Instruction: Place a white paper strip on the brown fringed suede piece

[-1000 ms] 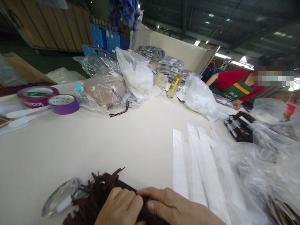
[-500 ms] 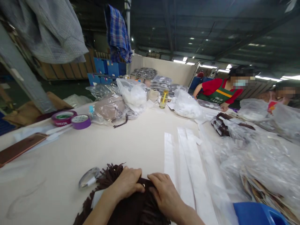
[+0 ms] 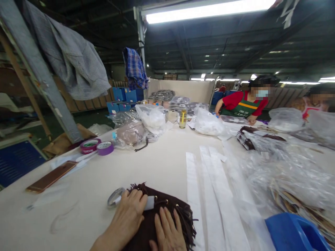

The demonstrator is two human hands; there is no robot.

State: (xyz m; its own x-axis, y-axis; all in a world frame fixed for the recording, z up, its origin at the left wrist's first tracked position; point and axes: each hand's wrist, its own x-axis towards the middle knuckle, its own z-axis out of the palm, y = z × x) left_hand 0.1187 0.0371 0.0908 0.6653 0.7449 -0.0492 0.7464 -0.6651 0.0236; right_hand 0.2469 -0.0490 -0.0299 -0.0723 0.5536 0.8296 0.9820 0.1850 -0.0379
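Observation:
A dark brown fringed bag lies in front of me, with metal eyelets along its upper edge and fringe down its right side. My left hand is closed over its upper left part, fingers bent. A pale grey-white strip sticks out from under those fingers. Flat on the bag's front rests my right hand, fingers stretched out and slightly apart. Just left of the bag is a clear ring-shaped item, partly hidden by my left hand.
White strips lie to the right, beside crumpled clear plastic bags and a blue plastic object. A phone and tape rolls are on the left. A bottle stands farther back. Across the table works a person.
Both hands have left the bag's top edge: the left is over the pale strip, the right lies flat on the front. The bag has turned, showing its eyelets. The view has tilted up.

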